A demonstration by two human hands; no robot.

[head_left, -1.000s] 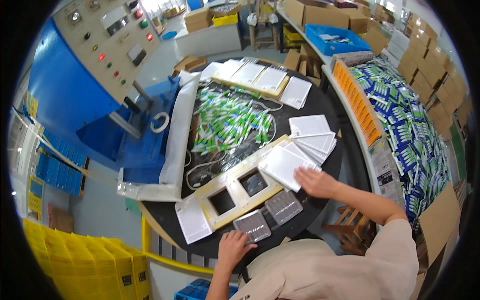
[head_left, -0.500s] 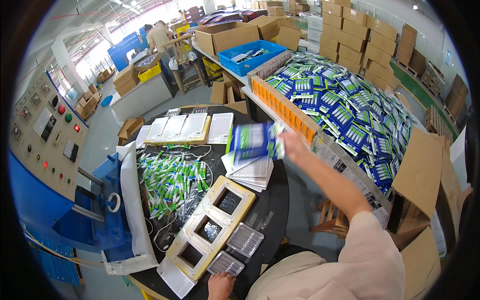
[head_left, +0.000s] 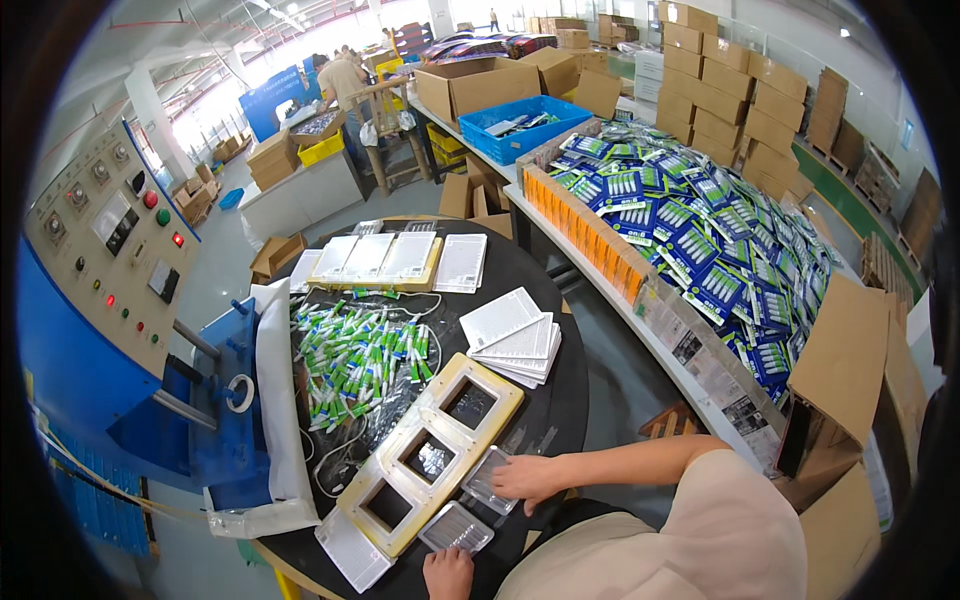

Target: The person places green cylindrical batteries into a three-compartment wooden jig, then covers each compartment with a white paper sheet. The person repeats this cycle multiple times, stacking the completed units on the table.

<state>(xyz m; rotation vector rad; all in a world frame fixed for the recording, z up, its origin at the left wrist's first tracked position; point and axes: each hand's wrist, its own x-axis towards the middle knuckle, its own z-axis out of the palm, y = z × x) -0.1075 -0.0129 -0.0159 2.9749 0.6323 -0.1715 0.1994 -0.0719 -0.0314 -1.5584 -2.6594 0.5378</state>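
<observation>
My right hand (head_left: 527, 480) lies with its fingers on a clear plastic tray (head_left: 487, 470), right beside the near end of a pale wooden frame (head_left: 392, 470) with three square openings. My left hand (head_left: 448, 573) is curled at the table's near edge. It touches the rim of a second clear tray (head_left: 457, 525). A fanned stack of white cards (head_left: 512, 335) lies beyond the frame. A heap of green and white tubes (head_left: 365, 355) covers the left of the round black table (head_left: 555, 410).
A long side table at the right holds a big pile of blue packs (head_left: 700, 230) behind an orange wall. Brown cardboard boxes (head_left: 845, 370) stand near my right arm. A blue machine with a grey control panel (head_left: 110, 250) stands at the left. A person works far back.
My right hand has come back from the blue packs on the side table, where it held a pack, and now rests on the clear tray. My view has turned back toward the round table.
</observation>
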